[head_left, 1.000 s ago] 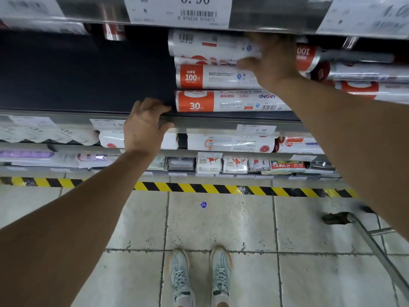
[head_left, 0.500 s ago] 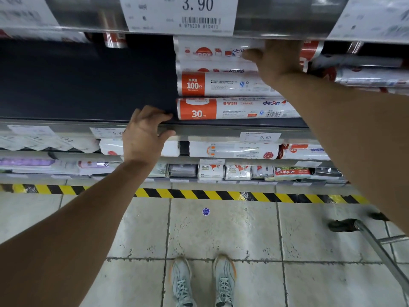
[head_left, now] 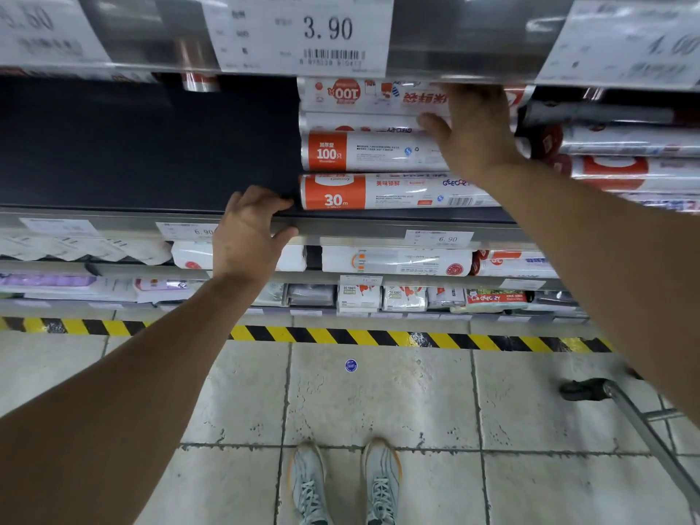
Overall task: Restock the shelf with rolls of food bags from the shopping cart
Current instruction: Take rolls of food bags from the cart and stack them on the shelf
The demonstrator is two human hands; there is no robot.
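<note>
Your left hand (head_left: 250, 236) grips the front edge of the shelf (head_left: 151, 172), fingers curled over the lip and thumb on the rail beneath, most likely to steady you while you reach in. Your right hand (head_left: 473, 134) lies against the stack of food bag rolls (head_left: 378, 153) at the middle of that shelf, thumb spread to the left. Its fingertips run out of sight under the rail above, but the hand looks flat and pressing, not clamped on anything. I read that as squaring the pile so nothing rolls toward the bare dark deck on the left. The top roll (head_left: 363, 94) shows its print upside down, and the 30 m roll (head_left: 394, 193) lies at the bottom by the front lip. To the right other rolls (head_left: 625, 145) crowd in just beside your hand, so spare room is only on the left. The upper rail with its 3.90 price tag (head_left: 303, 32) hangs low over the stack and hides its top. The shopping cart (head_left: 628, 411) shows only a wheel and a frame bar at your right; what it holds cannot be seen
</note>
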